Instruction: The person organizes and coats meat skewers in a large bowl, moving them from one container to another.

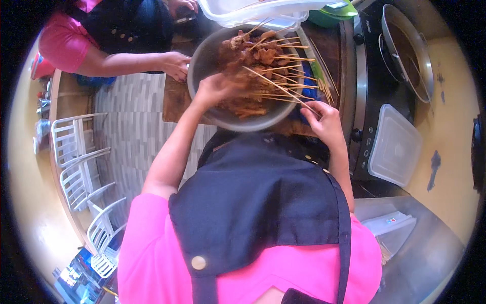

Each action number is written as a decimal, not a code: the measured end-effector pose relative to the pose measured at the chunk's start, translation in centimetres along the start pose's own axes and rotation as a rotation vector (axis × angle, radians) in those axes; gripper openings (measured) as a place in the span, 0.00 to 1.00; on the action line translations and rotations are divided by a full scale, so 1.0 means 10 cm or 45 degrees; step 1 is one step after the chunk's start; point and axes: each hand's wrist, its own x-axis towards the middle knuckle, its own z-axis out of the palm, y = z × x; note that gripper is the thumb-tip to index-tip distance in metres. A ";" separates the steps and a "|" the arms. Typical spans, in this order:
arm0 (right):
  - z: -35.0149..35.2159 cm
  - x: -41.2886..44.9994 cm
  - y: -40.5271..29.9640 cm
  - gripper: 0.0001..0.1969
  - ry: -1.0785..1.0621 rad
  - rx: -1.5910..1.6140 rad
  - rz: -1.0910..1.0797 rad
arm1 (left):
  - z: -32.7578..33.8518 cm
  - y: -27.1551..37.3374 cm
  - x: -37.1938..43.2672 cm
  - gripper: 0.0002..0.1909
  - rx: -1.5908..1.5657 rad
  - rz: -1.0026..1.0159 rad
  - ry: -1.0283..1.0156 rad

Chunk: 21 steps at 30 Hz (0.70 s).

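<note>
A large round metal bowl [262, 123] holds brown sauced meat pieces [265, 56]. Several skewers of meat [300, 59] lie in it, their bare stick ends pointing right over the rim. My right hand [322, 117], just outside the rim, pinches one thin wooden skewer [279, 86] near its end. This skewer slants up and left across the bowl, and no meat shows on its tip. My left hand [220, 89] reaches into the bowl among the meat. Its fingers are blurred, so I cannot tell whether they grip a piece.
A co-worker's hand [176, 65] touches the bowl's left rim. Clear plastic containers [250, 15] stand behind the bowl. Loose skewers [324, 91] lie to its right. Further right is a stove [360, 95] with a wide pan [408, 57] and a plastic lid [395, 144]. White chairs [78, 182] stand left.
</note>
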 end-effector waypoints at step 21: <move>0.19 -0.23 0.22 0.08 -0.025 0.047 -0.054 | -0.13 0.54 -0.10 0.17 0.300 -0.040 -0.419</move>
